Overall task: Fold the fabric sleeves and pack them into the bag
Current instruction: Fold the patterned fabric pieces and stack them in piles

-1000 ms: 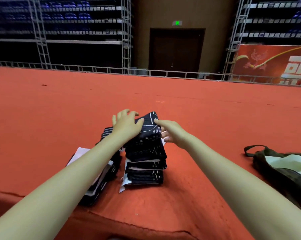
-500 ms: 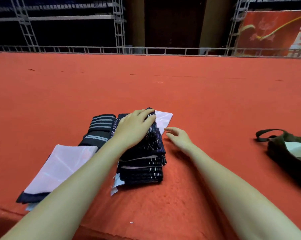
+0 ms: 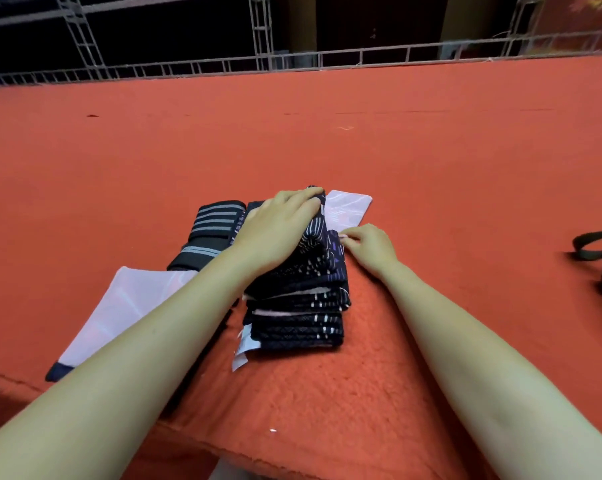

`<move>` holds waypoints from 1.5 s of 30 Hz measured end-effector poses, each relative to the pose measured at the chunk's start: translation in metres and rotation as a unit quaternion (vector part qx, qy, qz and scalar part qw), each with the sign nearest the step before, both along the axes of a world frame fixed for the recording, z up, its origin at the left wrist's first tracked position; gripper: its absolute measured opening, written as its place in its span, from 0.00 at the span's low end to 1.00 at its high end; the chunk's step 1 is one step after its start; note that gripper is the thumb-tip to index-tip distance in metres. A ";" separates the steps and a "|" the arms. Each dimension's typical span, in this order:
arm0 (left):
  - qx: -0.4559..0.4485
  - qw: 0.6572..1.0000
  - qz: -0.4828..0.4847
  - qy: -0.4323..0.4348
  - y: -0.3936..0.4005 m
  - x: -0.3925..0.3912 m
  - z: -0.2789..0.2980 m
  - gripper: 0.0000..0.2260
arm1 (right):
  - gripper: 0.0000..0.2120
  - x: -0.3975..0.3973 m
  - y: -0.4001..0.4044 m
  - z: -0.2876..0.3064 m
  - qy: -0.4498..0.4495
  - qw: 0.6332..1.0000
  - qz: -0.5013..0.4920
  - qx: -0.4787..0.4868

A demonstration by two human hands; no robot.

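Stack of folded sleeves near table front edge, pressed by flat left hand. Stack's right side pinched by right hand. Bag at right edge.

no text, label or number can be read anywhere in the view

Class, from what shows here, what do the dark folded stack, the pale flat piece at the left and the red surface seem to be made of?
Dark patterned folded stack: soft woven or knitted cloth, matte, sagging at its layered edges.
Pale pink flat piece: probably thin smooth fabric; it shows faint sheen streaks.
Red surface: apparently felt-like carpet, fuzzy and matte up close.
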State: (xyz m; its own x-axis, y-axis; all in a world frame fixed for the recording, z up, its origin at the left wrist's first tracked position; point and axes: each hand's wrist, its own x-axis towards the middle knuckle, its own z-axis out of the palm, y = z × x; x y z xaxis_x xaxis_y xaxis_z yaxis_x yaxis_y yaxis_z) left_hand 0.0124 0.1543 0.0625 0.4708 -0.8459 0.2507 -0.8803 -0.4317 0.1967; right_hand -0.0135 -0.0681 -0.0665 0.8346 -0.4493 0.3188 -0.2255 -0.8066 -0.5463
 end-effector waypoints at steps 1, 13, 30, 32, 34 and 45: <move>-0.013 1.000 0.004 0.016 -0.001 -0.001 0.000 0.20 | 0.11 -0.005 -0.001 0.001 -0.028 0.998 -0.021 0.042; -0.060 0.992 0.060 0.089 0.000 -0.009 0.002 0.25 | 0.14 -0.078 0.027 0.016 -0.174 0.920 -0.143 0.320; -0.339 0.936 0.009 0.097 -0.020 -0.103 0.043 0.11 | 0.10 -0.163 0.047 0.201 -0.398 0.828 -0.007 0.394; -0.292 0.946 0.023 0.140 -0.035 -0.119 0.021 0.14 | 0.09 -0.176 0.039 0.196 -0.415 0.804 -0.012 0.425; -0.226 0.958 0.051 0.171 -0.049 -0.133 -0.006 0.17 | 0.09 -0.193 0.024 0.175 -0.425 0.797 -0.058 0.426; 0.021 0.982 0.095 0.162 -0.102 -0.174 -0.109 0.22 | 0.08 -0.298 -0.047 0.012 -0.259 0.820 -0.375 0.347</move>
